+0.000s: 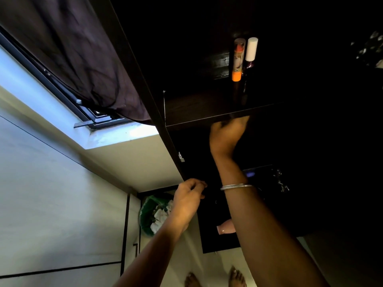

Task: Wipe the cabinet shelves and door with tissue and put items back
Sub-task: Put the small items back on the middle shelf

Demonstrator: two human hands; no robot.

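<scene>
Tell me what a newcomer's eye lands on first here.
Two upright tubes stand out in the dark cabinet: an orange-capped tube beside a white-capped bottle. Below them, the right hand reaches under the shelf edge. At lower left, a green bin holds crumpled white tissue.

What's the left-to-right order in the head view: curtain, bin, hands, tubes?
Dark curtain → green bin of used tissue → left hand → right hand under the shelf edge → orange-capped tube → white-capped tube.
</scene>
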